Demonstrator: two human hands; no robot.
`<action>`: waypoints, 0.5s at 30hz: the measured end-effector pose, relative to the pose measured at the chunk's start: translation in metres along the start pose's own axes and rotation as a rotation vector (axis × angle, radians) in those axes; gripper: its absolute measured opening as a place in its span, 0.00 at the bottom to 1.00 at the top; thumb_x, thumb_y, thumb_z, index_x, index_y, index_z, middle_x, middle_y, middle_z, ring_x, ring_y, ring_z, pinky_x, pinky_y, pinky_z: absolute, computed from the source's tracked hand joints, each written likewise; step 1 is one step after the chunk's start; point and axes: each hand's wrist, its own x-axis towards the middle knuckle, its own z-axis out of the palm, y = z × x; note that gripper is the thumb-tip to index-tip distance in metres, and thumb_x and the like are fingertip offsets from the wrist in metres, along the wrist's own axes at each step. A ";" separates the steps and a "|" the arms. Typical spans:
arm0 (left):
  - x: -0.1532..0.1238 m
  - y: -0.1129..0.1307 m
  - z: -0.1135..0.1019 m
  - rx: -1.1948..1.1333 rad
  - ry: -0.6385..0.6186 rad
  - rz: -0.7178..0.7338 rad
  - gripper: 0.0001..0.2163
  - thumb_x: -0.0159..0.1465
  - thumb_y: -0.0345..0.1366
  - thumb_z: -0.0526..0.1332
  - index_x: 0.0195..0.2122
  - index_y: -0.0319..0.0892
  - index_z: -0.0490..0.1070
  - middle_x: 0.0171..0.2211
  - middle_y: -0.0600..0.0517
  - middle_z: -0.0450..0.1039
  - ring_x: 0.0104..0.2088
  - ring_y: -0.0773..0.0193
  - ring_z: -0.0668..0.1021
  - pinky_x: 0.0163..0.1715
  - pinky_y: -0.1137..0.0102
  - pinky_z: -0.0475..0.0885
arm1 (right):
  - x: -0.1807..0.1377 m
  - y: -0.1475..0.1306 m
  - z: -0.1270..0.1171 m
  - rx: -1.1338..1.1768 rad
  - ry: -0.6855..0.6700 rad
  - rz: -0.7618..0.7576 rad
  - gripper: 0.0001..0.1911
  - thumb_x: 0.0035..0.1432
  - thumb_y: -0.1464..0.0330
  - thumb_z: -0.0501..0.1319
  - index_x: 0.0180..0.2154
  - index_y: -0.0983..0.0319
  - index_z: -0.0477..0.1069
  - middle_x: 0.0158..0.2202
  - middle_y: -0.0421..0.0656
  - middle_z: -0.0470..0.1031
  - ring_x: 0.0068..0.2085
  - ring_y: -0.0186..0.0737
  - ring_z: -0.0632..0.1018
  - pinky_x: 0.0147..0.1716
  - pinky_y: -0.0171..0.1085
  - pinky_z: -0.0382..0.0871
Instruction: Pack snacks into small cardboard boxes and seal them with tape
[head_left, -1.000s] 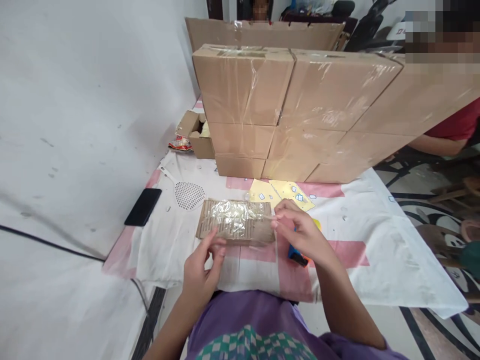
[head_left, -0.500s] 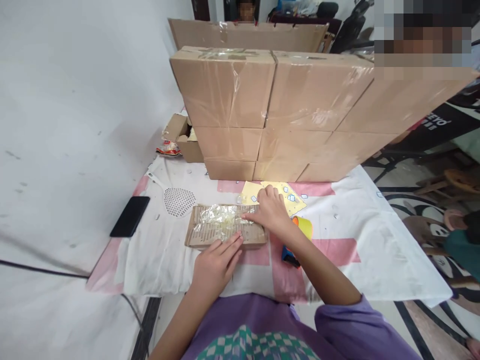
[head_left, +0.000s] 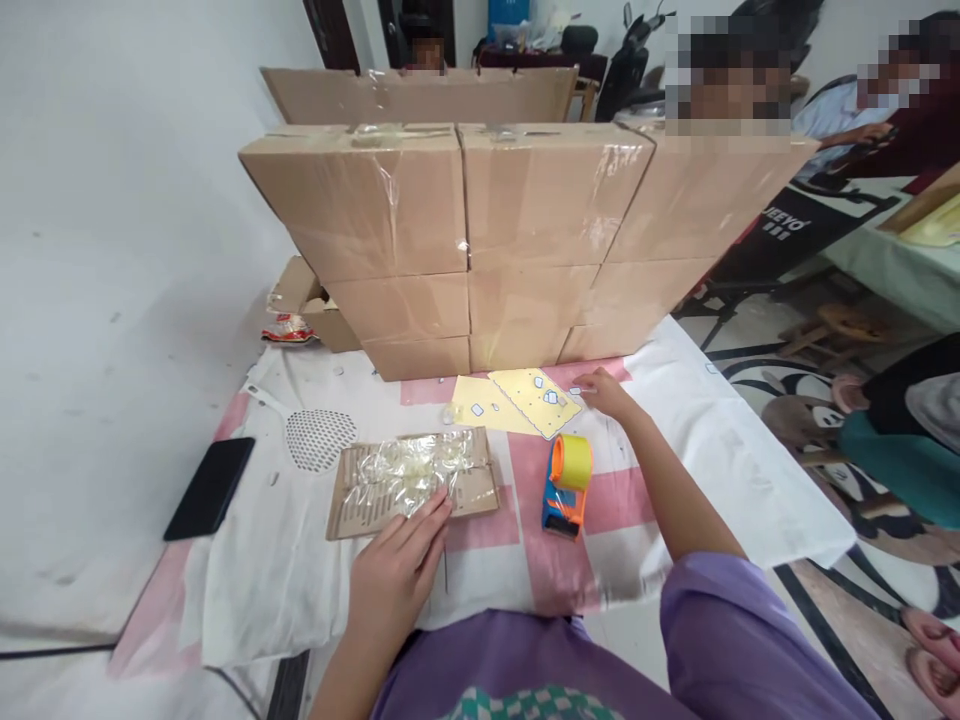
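Note:
My left hand [head_left: 397,560] lies with fingers stretched on the near edge of a flat cardboard piece [head_left: 469,490]. Clear tape, crinkled and shiny, covers much of that cardboard, which has rows of dark slots or printed lines. Out to the right, my right hand [head_left: 607,395] is low over the cloth, thumb and fingertips together beside a yellow patch [head_left: 517,405] with blue-outlined shapes. Whatever is between those fingertips is too small to make out. A blue and orange tape dispenser [head_left: 559,495] with a yellow roll stands between the cardboard and my right forearm.
Taped cardboard boxes [head_left: 525,210] form a wall across the back of the table. At left are a white perforated paddle [head_left: 321,440] and a black phone [head_left: 210,488]. An open small box [head_left: 330,325] sits behind. Other people are beyond the boxes and at right.
My right hand has left the taped cardboard and moved right, past the tape dispenser. My left hand stays on the cardboard. The view has shifted to the right.

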 end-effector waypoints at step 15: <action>-0.005 -0.013 -0.001 -0.051 -0.017 -0.052 0.17 0.69 0.28 0.61 0.58 0.47 0.73 0.54 0.48 0.79 0.47 0.59 0.83 0.45 0.66 0.75 | -0.102 -0.098 0.021 0.837 0.056 0.085 0.18 0.57 0.53 0.64 0.29 0.59 0.68 0.23 0.35 0.63 0.25 0.32 0.62 0.26 0.35 0.58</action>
